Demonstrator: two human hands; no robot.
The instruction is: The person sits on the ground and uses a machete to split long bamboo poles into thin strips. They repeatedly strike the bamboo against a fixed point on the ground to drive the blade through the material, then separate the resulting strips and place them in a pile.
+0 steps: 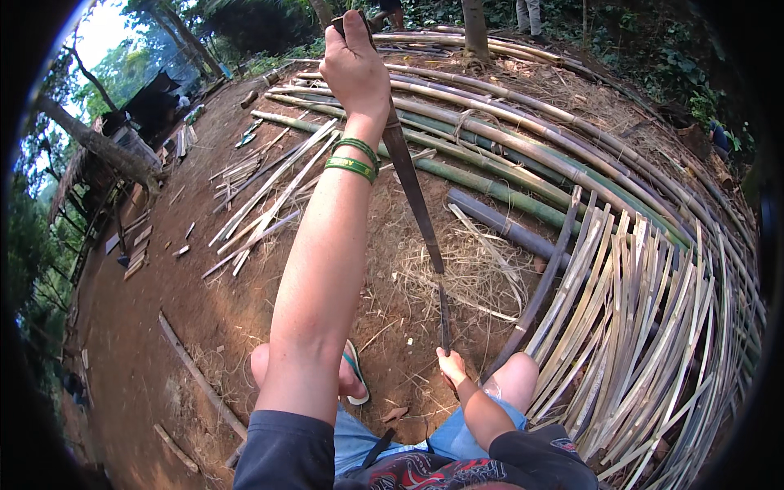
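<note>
My left arm reaches far forward, with two green wristbands at the wrist. My left hand (356, 69) is closed round the upper end of a long dark bamboo strip (408, 184), thumb pointing up. The strip slants down toward me and narrows with distance from that hand. Low between my knees, my right hand (453, 367) is closed round the lower end of a narrow dark blade-like piece (444, 314). This piece lines up with the strip; I cannot tell whether they are one thing or two. Pale shavings (465, 269) lie on the soil beyond.
Split bamboo strips (629, 327) are heaped at my right. Long bamboo poles (506, 151) lie across the ground ahead. More pale strips (273, 196) lie ahead left, and a thin pole (200, 376) lies at my left. A tree trunk (98, 147) leans by a hut.
</note>
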